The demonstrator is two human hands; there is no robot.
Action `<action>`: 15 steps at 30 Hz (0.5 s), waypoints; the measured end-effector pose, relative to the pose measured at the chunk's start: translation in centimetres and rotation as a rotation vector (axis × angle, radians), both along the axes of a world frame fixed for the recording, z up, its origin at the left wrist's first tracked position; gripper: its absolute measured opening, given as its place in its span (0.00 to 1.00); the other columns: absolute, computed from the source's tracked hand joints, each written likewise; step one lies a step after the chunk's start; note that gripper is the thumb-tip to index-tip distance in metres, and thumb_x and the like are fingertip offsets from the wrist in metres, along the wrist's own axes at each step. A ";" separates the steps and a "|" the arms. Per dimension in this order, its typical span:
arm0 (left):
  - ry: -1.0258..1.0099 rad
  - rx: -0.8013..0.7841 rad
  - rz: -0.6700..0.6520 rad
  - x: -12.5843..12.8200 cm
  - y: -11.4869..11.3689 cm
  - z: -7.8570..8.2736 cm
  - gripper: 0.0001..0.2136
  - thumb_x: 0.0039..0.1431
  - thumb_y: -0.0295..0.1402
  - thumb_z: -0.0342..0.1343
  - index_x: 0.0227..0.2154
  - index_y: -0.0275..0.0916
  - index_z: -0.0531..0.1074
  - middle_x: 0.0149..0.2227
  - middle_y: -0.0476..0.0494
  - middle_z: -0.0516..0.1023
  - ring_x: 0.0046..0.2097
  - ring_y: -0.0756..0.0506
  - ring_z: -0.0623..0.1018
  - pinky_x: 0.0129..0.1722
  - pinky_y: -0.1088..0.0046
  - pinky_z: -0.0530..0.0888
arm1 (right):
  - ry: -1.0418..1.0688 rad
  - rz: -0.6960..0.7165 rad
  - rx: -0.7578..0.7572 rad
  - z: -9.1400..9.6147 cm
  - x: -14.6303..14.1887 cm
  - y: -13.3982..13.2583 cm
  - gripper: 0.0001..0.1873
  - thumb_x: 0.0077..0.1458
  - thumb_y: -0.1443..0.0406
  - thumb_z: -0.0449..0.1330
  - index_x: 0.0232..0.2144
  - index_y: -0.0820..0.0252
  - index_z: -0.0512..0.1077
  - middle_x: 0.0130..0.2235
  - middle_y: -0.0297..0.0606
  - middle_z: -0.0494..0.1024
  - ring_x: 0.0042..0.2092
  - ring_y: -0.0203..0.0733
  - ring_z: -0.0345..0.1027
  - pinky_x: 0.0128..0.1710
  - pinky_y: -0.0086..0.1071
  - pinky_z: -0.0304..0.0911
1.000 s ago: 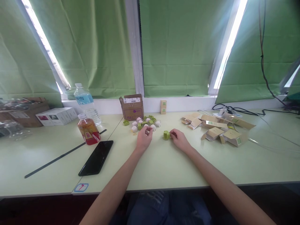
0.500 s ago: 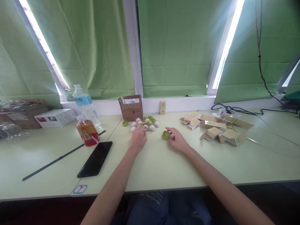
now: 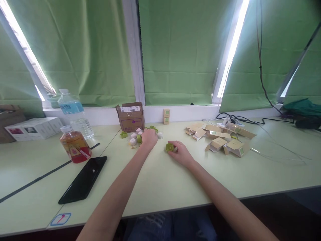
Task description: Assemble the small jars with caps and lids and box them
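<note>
My right hand (image 3: 182, 153) has its thumb and fingers closed around a small green cup-shaped piece (image 3: 169, 147) low over the table. Off to the left, my left hand (image 3: 149, 138) reaches into a cluster of small round pinkish-white pieces (image 3: 133, 141) in clear cups and green flower-shaped pieces (image 3: 123, 134). Its fingers are curled down, and the back of the hand hides what they pinch. A green piece (image 3: 139, 138) shows beside this hand's thumb side.
Behind the cluster stands an open brown cardboard box (image 3: 131, 120). Two small beige boxes (image 3: 166, 116) are stacked against the wall. Opened beige cartons (image 3: 218, 144) lie at the right. On the left are a black phone (image 3: 84, 179), a red drink bottle (image 3: 75, 144) and a water bottle (image 3: 76, 113).
The view has turned to the right. My right hand's fingers, earlier beside the green cup-shaped piece, are now around it. My left hand has pushed farther into the cluster.
</note>
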State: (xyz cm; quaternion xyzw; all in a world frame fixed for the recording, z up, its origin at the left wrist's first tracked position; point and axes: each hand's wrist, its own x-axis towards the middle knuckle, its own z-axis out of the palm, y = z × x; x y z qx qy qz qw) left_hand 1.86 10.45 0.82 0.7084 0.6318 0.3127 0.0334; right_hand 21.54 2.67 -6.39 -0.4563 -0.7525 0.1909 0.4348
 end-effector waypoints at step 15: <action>0.276 -0.263 -0.014 -0.3 0.1 1.8 0.06 0.55 0.33 0.61 0.28 0.36 0.74 0.36 0.33 0.81 0.45 0.34 0.80 0.43 0.65 0.73 | -0.034 -0.015 0.016 0.5 -0.2 -0.1 0.26 0.54 0.69 0.66 0.56 0.55 0.73 0.49 0.42 0.78 0.52 0.49 0.69 0.50 0.42 0.68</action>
